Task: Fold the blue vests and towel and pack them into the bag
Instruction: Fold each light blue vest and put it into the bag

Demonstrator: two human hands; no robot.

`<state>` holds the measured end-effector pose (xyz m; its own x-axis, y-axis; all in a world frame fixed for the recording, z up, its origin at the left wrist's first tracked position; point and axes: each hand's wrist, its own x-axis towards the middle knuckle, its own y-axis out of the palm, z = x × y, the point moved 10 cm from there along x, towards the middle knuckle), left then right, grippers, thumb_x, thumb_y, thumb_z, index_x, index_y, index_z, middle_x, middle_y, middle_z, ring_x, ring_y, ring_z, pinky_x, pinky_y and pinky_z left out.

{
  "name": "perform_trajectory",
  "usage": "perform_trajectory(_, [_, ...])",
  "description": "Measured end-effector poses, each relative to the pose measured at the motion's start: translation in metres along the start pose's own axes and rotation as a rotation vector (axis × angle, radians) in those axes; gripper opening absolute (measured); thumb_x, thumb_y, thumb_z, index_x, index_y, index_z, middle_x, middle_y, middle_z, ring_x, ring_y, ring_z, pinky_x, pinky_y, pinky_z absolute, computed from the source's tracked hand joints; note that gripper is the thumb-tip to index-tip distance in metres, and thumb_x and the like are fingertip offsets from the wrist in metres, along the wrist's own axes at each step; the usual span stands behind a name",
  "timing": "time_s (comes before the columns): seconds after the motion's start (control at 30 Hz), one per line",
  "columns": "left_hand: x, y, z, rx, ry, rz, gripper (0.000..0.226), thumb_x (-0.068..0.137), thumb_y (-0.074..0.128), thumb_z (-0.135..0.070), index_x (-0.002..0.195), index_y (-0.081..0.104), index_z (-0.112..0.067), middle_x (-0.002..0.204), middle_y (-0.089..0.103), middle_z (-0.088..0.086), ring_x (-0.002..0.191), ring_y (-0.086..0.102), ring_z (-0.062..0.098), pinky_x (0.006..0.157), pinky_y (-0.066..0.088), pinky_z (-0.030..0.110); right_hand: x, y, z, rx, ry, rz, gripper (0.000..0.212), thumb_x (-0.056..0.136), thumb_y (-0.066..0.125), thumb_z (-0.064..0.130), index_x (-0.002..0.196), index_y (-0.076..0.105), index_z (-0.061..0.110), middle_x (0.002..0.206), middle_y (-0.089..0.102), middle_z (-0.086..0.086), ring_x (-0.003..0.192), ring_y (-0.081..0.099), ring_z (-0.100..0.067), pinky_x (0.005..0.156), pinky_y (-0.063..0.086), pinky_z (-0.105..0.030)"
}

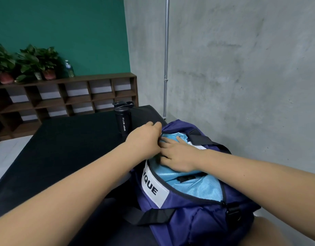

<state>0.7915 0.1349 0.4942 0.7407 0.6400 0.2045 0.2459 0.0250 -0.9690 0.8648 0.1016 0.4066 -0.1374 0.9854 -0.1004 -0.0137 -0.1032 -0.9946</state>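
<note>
A purple duffel bag (194,215) with a white lettered label lies open on the dark table at the lower right. Shiny light-blue fabric (192,185) fills its opening; I cannot tell vest from towel. My right hand (178,157) lies flat on the blue fabric inside the bag, fingers pointing left and fairly straight. My left hand (144,139) is at the bag's left rim, fingers curled round the purple edge near the far end of the opening.
A black sport bottle (123,119) stands on the dark table (64,148) just left of the bag. A grey concrete wall with a metal pipe (166,59) rises behind. Wooden shelves (64,98) with potted plants sit at the far left.
</note>
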Motion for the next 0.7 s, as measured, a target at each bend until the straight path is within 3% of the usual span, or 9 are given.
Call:
perform_trajectory(0.07, [0.022, 0.006, 0.0, 0.058, -0.036, 0.027, 0.041, 0.084, 0.07, -0.019, 0.119, 0.048, -0.019, 0.113, 0.049, 0.005, 0.1, 0.061, 0.031, 0.073, 0.042, 0.038, 0.0, 0.0, -0.001, -0.012, 0.004, -0.017, 0.057, 0.109, 0.03, 0.05, 0.161, 0.041, 0.03, 0.174, 0.02, 0.01, 0.163, 0.002, -0.019, 0.126, 0.004, -0.071])
perform_trajectory(0.2, [0.054, 0.009, 0.003, 0.246, -0.068, 0.072, 0.051, 0.089, 0.062, -0.005, 0.135, 0.042, -0.015, 0.127, 0.043, 0.014, 0.114, 0.056, 0.037, 0.079, 0.042, 0.043, -0.002, 0.003, -0.001, 0.009, -0.019, -0.025, 0.057, 0.111, 0.027, 0.055, 0.166, 0.018, 0.046, 0.176, 0.007, 0.017, 0.164, -0.003, -0.022, 0.126, -0.001, -0.068])
perform_trajectory(0.3, [0.07, 0.007, 0.002, 0.378, -0.063, 0.048, 0.057, 0.088, 0.065, -0.005, 0.139, 0.041, -0.014, 0.134, 0.043, 0.015, 0.12, 0.053, 0.038, 0.083, 0.041, 0.044, -0.004, 0.005, -0.001, -0.008, -0.009, -0.026, 0.056, 0.112, 0.025, 0.055, 0.167, 0.022, 0.041, 0.177, 0.005, 0.013, 0.164, -0.004, -0.024, 0.126, 0.001, -0.069])
perform_trajectory(0.4, [0.085, 0.009, -0.018, 0.496, 0.066, -0.051, 0.056, 0.088, 0.068, -0.007, 0.139, 0.045, -0.017, 0.136, 0.045, 0.013, 0.123, 0.052, 0.035, 0.09, 0.043, 0.042, -0.006, 0.003, 0.001, -0.027, -0.008, -0.041, 0.056, 0.112, 0.026, 0.052, 0.165, 0.03, 0.034, 0.178, 0.008, 0.009, 0.164, -0.003, -0.024, 0.126, 0.001, -0.07])
perform_trajectory(0.57, [0.096, 0.02, -0.063, 0.541, 0.387, -0.164, 0.034, 0.091, 0.062, -0.014, 0.123, 0.053, -0.021, 0.118, 0.053, 0.006, 0.106, 0.058, 0.03, 0.081, 0.036, 0.039, -0.007, 0.004, 0.001, -0.059, 0.004, -0.053, 0.056, 0.109, 0.025, 0.049, 0.154, 0.048, 0.024, 0.171, 0.029, -0.002, 0.158, 0.014, -0.032, 0.123, 0.005, -0.072])
perform_trajectory(0.7, [0.091, 0.025, -0.077, 0.576, 0.55, -0.179, 0.019, 0.087, 0.059, -0.015, 0.106, 0.06, -0.018, 0.096, 0.062, 0.005, 0.081, 0.062, 0.03, 0.072, 0.04, 0.04, -0.006, 0.006, 0.0, -0.073, 0.018, -0.051, 0.055, 0.109, 0.026, 0.05, 0.152, 0.049, 0.024, 0.161, 0.042, -0.003, 0.15, 0.03, -0.035, 0.122, 0.01, -0.072])
